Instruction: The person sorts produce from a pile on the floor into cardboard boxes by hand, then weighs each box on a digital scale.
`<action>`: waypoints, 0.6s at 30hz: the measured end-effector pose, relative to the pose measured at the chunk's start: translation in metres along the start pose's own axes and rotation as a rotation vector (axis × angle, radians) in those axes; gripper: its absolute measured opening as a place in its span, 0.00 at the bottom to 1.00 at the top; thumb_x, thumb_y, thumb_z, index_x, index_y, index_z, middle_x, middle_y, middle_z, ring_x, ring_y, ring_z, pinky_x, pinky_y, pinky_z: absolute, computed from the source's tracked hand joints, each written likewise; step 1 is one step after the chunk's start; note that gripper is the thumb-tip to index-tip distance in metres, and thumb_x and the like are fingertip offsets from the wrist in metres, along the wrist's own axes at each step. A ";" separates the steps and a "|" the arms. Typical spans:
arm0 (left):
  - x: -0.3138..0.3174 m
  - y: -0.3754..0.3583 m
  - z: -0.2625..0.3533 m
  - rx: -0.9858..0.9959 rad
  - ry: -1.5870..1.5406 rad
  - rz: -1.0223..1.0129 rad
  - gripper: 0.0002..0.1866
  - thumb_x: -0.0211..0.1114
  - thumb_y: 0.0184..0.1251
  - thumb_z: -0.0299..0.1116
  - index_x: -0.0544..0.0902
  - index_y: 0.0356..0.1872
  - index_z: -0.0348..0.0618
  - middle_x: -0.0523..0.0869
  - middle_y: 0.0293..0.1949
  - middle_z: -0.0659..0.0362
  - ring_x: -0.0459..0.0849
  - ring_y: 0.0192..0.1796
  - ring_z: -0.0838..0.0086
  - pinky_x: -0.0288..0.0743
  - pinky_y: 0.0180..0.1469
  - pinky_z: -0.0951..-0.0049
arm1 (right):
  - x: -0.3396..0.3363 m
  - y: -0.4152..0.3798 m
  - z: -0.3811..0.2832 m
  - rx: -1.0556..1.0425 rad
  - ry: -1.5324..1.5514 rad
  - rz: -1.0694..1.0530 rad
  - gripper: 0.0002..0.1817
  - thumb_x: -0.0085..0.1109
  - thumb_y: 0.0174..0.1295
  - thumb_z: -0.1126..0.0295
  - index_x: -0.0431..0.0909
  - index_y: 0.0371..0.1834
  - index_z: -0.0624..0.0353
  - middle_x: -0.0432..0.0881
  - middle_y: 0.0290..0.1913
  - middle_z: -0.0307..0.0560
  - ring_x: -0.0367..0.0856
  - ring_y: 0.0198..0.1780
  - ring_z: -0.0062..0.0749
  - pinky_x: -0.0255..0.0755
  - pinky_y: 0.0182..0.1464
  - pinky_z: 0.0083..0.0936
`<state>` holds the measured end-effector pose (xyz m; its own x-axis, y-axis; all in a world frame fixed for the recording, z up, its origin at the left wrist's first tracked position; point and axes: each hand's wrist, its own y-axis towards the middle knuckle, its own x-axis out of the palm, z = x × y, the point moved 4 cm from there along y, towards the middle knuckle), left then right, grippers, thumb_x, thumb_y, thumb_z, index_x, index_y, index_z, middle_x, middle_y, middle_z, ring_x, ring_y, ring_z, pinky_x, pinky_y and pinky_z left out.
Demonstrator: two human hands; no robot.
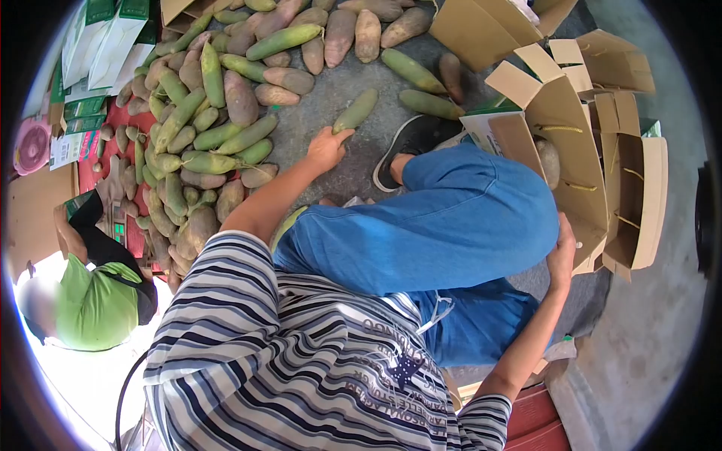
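Papaya, green and elongated, lies on the concrete floor just apart from the main fruit pile; head view, looking down over a striped shirt and blue trousers. Left hand reaches fwd w/ fingers curled onto the papaya's near end, touching it; grip looks only partly closed around it. Right hand rests beside the knee, fingers clasped on the lower edge of an open cardboard box, which holds one brownish fruit. More open boxes stand just beyond it, at right. Pile at upper left mixes green and reddish-brown fruit, w/ a few strays scattered near the papaya. Another person in a green shirt crouches at far left, near the pile.
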<state>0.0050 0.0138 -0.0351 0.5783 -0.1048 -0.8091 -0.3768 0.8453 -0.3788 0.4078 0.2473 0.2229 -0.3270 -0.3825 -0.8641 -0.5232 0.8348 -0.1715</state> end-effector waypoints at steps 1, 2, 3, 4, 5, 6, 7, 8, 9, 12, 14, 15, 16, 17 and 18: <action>-0.005 -0.005 0.004 -0.024 -0.113 -0.002 0.29 0.60 0.56 0.33 0.71 0.63 0.63 0.77 0.47 0.41 0.79 0.48 0.50 0.73 0.52 0.57 | 0.000 0.001 0.000 -0.002 0.001 0.000 0.09 0.52 0.67 0.68 0.75 0.45 0.60 0.72 0.27 0.46 0.69 0.26 0.27 0.67 0.32 0.25; 0.000 -0.004 -0.001 -0.049 -0.266 0.077 0.29 0.60 0.56 0.33 0.70 0.64 0.60 0.78 0.46 0.42 0.80 0.46 0.51 0.73 0.50 0.58 | 0.000 0.001 0.000 0.003 -0.001 0.001 0.09 0.52 0.67 0.68 0.75 0.45 0.60 0.72 0.27 0.46 0.69 0.26 0.27 0.67 0.32 0.25; 0.002 -0.003 -0.003 -0.074 -0.420 0.157 0.30 0.60 0.57 0.33 0.69 0.64 0.57 0.79 0.46 0.42 0.81 0.44 0.52 0.74 0.49 0.59 | 0.001 0.001 0.000 0.006 -0.003 0.003 0.09 0.52 0.67 0.68 0.75 0.45 0.60 0.72 0.27 0.46 0.69 0.26 0.27 0.67 0.32 0.25; 0.004 -0.001 -0.005 -0.097 -0.574 0.237 0.30 0.59 0.57 0.33 0.69 0.65 0.54 0.80 0.45 0.42 0.81 0.42 0.53 0.75 0.47 0.60 | 0.001 0.001 0.001 0.010 -0.005 0.006 0.09 0.52 0.66 0.68 0.75 0.44 0.60 0.72 0.27 0.46 0.69 0.26 0.27 0.67 0.32 0.25; 0.011 0.002 -0.012 -0.247 -0.788 0.233 0.30 0.59 0.57 0.34 0.68 0.64 0.50 0.80 0.45 0.44 0.82 0.41 0.56 0.76 0.45 0.61 | 0.001 0.001 0.002 0.019 0.000 -0.005 0.09 0.52 0.66 0.68 0.75 0.45 0.60 0.73 0.28 0.47 0.71 0.27 0.28 0.68 0.33 0.26; 0.009 0.004 -0.009 -0.397 -1.000 0.225 0.30 0.59 0.58 0.35 0.68 0.64 0.47 0.81 0.44 0.46 0.82 0.39 0.58 0.76 0.42 0.63 | 0.001 0.001 0.003 0.029 0.006 -0.014 0.09 0.52 0.66 0.68 0.75 0.45 0.60 0.74 0.29 0.48 0.72 0.28 0.30 0.68 0.35 0.27; 0.008 0.005 -0.007 -0.551 -1.209 0.212 0.30 0.59 0.58 0.36 0.68 0.64 0.43 0.82 0.43 0.48 0.83 0.37 0.60 0.77 0.40 0.64 | 0.001 0.001 0.005 0.039 0.013 -0.022 0.09 0.52 0.66 0.68 0.75 0.45 0.60 0.75 0.31 0.49 0.74 0.29 0.32 0.69 0.36 0.28; 0.002 0.008 -0.005 -0.620 -1.254 0.123 0.25 0.59 0.60 0.39 0.72 0.58 0.40 0.82 0.39 0.55 0.82 0.35 0.67 0.76 0.34 0.68 | 0.002 0.001 0.007 0.025 0.011 -0.012 0.10 0.52 0.66 0.67 0.75 0.45 0.60 0.76 0.32 0.50 0.76 0.32 0.34 0.70 0.38 0.29; 0.002 0.012 -0.010 -0.630 -1.299 0.068 0.23 0.58 0.60 0.40 0.74 0.55 0.41 0.82 0.38 0.56 0.82 0.34 0.68 0.75 0.32 0.68 | 0.003 0.002 0.009 0.010 0.010 0.000 0.10 0.52 0.66 0.67 0.75 0.45 0.59 0.78 0.34 0.51 0.77 0.34 0.37 0.70 0.40 0.30; -0.002 0.015 -0.012 -0.705 -1.432 -0.027 0.15 0.58 0.59 0.40 0.78 0.43 0.43 0.82 0.33 0.57 0.80 0.31 0.69 0.71 0.26 0.71 | 0.001 0.001 0.009 0.090 0.012 -0.032 0.11 0.53 0.66 0.66 0.75 0.46 0.59 0.79 0.39 0.54 0.79 0.41 0.43 0.71 0.45 0.32; -0.002 0.016 -0.014 -0.736 -1.540 -0.123 0.14 0.58 0.59 0.40 0.78 0.42 0.43 0.82 0.32 0.57 0.80 0.30 0.69 0.71 0.26 0.70 | 0.001 0.000 0.008 0.100 0.015 -0.044 0.11 0.53 0.66 0.65 0.75 0.47 0.59 0.80 0.40 0.54 0.79 0.43 0.45 0.71 0.46 0.33; -0.002 0.017 -0.015 -0.751 -1.594 -0.170 0.14 0.58 0.59 0.40 0.78 0.42 0.43 0.82 0.31 0.57 0.80 0.29 0.69 0.71 0.26 0.69 | 0.001 0.000 0.009 0.064 0.016 -0.033 0.12 0.52 0.66 0.65 0.75 0.47 0.59 0.80 0.40 0.54 0.79 0.43 0.45 0.71 0.46 0.33; -0.002 0.018 -0.016 -0.766 -1.612 -0.187 0.15 0.58 0.59 0.41 0.78 0.42 0.43 0.82 0.31 0.57 0.79 0.28 0.69 0.71 0.25 0.70 | 0.002 0.001 0.010 0.027 0.017 -0.023 0.12 0.52 0.66 0.65 0.75 0.47 0.59 0.80 0.40 0.54 0.79 0.42 0.45 0.71 0.46 0.33; -0.002 0.019 -0.017 -0.781 -1.631 -0.203 0.15 0.57 0.60 0.42 0.78 0.42 0.43 0.81 0.30 0.57 0.79 0.28 0.70 0.70 0.24 0.70 | 0.003 0.001 0.013 0.025 0.008 -0.023 0.12 0.52 0.66 0.65 0.75 0.47 0.59 0.80 0.40 0.54 0.79 0.43 0.46 0.71 0.46 0.33; -0.001 0.019 -0.019 -0.797 -1.650 -0.220 0.15 0.57 0.61 0.43 0.78 0.41 0.43 0.81 0.30 0.57 0.79 0.27 0.70 0.70 0.23 0.71 | 0.004 0.001 0.016 0.023 0.000 -0.023 0.12 0.52 0.66 0.65 0.75 0.47 0.59 0.80 0.40 0.54 0.79 0.43 0.47 0.71 0.46 0.33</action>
<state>-0.0160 0.0204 -0.0501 0.5082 0.8068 0.3014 -0.1333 0.4194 -0.8979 0.4183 0.2532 0.2119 -0.3147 -0.4016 -0.8600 -0.5122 0.8347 -0.2023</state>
